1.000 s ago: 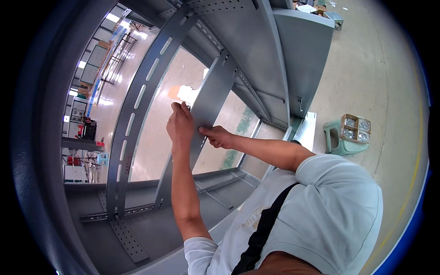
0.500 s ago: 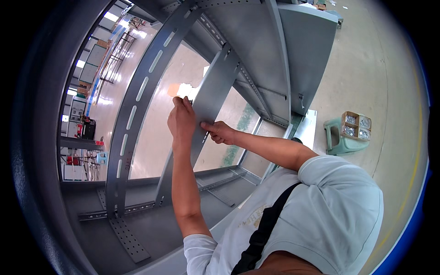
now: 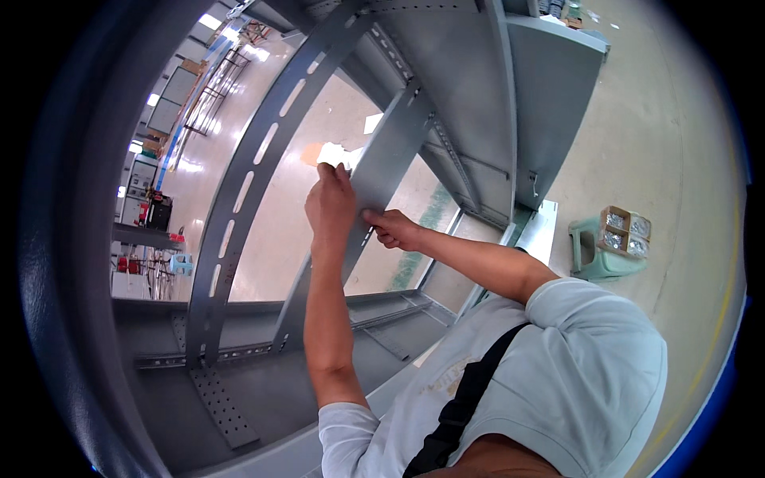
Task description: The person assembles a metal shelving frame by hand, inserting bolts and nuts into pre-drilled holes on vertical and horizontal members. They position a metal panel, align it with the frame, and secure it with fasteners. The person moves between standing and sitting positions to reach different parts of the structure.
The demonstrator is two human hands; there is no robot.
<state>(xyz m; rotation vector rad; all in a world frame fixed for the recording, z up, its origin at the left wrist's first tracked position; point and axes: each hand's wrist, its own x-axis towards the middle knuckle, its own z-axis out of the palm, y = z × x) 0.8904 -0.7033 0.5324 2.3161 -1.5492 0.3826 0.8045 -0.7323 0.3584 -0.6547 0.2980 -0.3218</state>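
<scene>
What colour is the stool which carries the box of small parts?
The stool is pale green; it shows in the head view, at right.

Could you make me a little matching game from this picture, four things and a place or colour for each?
Things:
1. Stool
2. Divided box
3. Shoulder strap
4. Right hand

Places or colours:
A. Black, across the pale shirt
B. Thumb at the plain grey upright
C. Pale green
D. On top of the stool

Pairs: 1-C, 2-D, 3-A, 4-B

Grey panel (image 3: pixel 393 150); pale-green stool (image 3: pixel 609 265); black strap (image 3: pixel 468 390).
</scene>
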